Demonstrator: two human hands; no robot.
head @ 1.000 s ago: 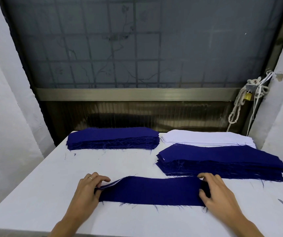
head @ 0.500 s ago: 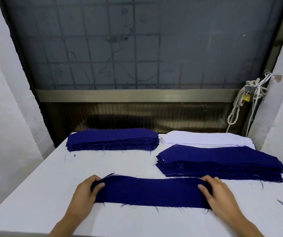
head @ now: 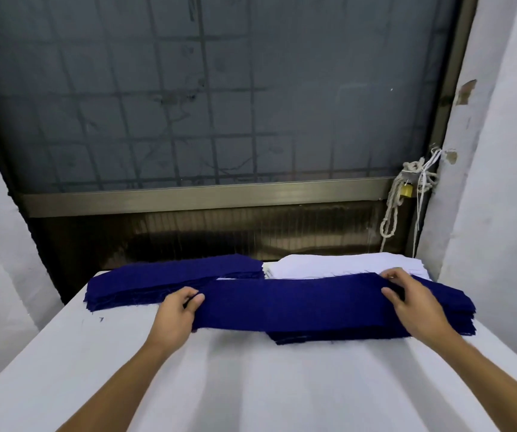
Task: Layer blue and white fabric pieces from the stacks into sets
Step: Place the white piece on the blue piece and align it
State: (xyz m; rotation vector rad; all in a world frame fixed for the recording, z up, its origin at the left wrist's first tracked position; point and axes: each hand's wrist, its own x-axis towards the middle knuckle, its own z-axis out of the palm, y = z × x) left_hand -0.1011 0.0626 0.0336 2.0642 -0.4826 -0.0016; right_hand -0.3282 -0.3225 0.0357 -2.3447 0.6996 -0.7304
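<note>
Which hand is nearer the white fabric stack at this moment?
Right. The right hand grips one end of the blue piece just in front of the white stack; the left hand holds the other end, by the left blue stack.

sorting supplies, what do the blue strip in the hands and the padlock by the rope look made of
Blue strip: woven cloth, matte, loose threads along its edges. Padlock: probably brass, yellow with a dull shine, though too small to be sure.
</note>
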